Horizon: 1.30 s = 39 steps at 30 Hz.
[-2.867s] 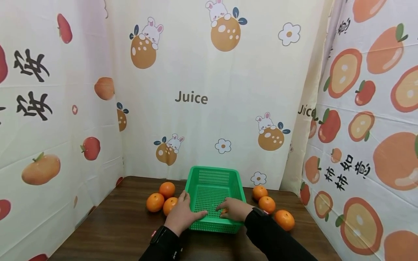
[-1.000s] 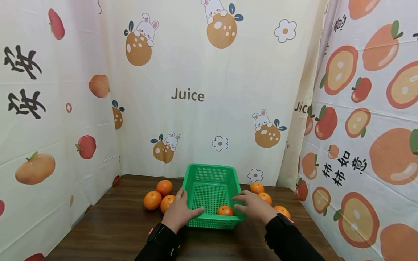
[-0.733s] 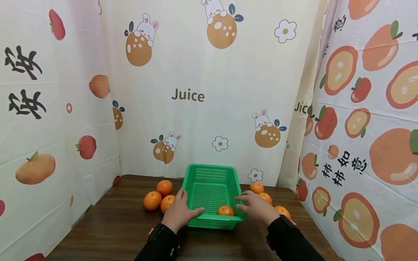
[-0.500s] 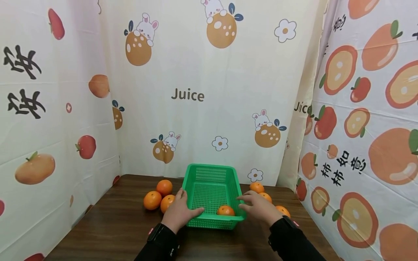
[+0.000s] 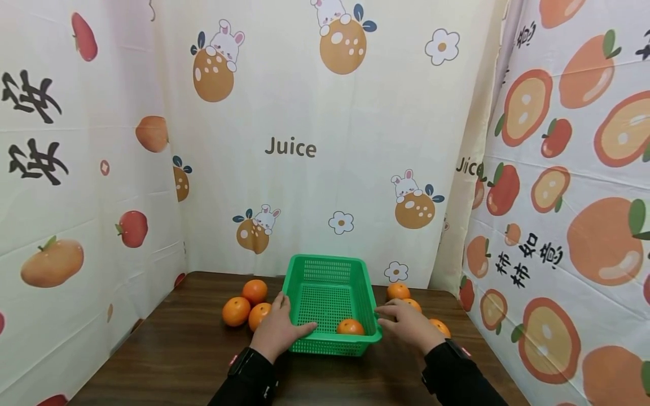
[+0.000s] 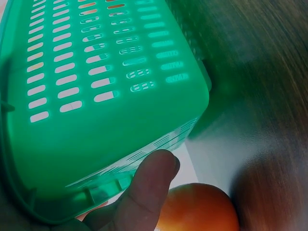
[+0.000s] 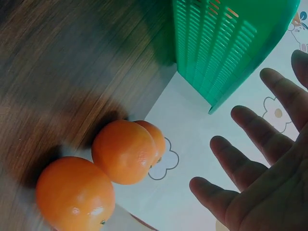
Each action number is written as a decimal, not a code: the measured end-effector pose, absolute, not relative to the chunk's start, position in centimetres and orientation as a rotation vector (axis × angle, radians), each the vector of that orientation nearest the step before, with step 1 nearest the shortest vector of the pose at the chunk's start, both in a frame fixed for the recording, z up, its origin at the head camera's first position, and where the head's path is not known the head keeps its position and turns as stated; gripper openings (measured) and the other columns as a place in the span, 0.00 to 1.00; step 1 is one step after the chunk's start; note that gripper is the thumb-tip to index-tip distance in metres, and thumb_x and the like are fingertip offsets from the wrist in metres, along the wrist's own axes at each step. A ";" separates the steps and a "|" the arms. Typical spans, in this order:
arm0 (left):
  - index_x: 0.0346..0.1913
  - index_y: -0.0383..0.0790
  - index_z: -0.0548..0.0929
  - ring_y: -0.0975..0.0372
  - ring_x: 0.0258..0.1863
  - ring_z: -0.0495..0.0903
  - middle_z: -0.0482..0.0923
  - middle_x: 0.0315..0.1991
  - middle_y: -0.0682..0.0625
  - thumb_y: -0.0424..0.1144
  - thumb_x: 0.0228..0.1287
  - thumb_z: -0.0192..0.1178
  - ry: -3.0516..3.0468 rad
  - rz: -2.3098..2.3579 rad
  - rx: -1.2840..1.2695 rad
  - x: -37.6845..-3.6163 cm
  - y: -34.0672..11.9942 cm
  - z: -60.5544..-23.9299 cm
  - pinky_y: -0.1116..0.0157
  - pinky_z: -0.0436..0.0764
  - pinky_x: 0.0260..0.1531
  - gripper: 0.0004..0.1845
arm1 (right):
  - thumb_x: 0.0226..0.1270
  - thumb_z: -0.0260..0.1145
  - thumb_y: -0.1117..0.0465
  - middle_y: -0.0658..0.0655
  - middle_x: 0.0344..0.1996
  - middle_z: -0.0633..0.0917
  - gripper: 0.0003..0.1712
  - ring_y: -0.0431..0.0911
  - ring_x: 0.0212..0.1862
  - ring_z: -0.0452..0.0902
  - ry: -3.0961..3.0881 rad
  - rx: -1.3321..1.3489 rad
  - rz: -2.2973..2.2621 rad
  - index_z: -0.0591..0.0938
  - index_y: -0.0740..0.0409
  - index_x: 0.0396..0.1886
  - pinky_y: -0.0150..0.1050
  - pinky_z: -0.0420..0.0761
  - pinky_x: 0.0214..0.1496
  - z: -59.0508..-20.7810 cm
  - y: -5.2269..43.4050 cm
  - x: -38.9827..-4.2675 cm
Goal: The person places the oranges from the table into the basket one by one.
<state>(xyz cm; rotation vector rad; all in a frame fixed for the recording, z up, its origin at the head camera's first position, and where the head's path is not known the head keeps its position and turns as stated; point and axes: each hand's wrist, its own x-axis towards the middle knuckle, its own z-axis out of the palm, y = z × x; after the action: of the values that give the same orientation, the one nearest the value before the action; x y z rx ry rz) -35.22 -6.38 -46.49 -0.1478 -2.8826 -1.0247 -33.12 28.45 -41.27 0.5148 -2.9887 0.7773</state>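
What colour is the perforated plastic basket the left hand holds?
Green perforated plastic basket; clearest in the head view.

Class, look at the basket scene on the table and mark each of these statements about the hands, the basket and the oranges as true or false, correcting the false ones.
1. The left hand grips the green basket. True.
2. The basket is empty. False: one orange lies inside.
3. The right hand holds an orange. False: its fingers are spread, holding nothing.
4. Three oranges lie left of the basket. True.
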 end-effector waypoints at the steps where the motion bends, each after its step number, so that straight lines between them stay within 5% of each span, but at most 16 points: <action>1: 0.83 0.31 0.61 0.36 0.74 0.71 0.52 0.86 0.36 0.81 0.52 0.66 -2.882 -1.022 -0.148 -35.2 -6.4 -46.5 0.38 0.78 0.65 0.69 | 0.78 0.68 0.54 0.57 0.63 0.82 0.21 0.57 0.64 0.79 -2.988 0.520 0.777 0.85 0.51 0.67 0.61 0.80 0.65 -41.3 28.5 -33.1; 20: 0.82 0.31 0.62 0.37 0.75 0.71 0.53 0.85 0.36 0.82 0.53 0.65 -2.885 -0.995 -0.153 -35.4 -6.4 -46.8 0.38 0.78 0.65 0.68 | 0.76 0.70 0.54 0.58 0.63 0.82 0.19 0.49 0.57 0.80 -3.000 0.379 0.650 0.88 0.50 0.63 0.56 0.81 0.62 -42.6 30.0 -33.6; 39: 0.82 0.30 0.62 0.37 0.75 0.70 0.54 0.85 0.35 0.81 0.53 0.66 -2.884 -0.997 -0.159 -35.2 -6.4 -46.6 0.38 0.77 0.66 0.68 | 0.76 0.70 0.54 0.60 0.64 0.82 0.18 0.60 0.66 0.80 -3.033 0.247 0.586 0.88 0.49 0.62 0.65 0.76 0.68 -44.2 31.6 -33.3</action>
<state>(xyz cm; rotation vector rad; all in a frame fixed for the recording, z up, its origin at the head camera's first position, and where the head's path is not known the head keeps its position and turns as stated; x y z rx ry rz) -35.20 -6.37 -46.61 -0.1586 -2.8842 -0.9969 -33.28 31.64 -44.22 0.2473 -3.0328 0.5862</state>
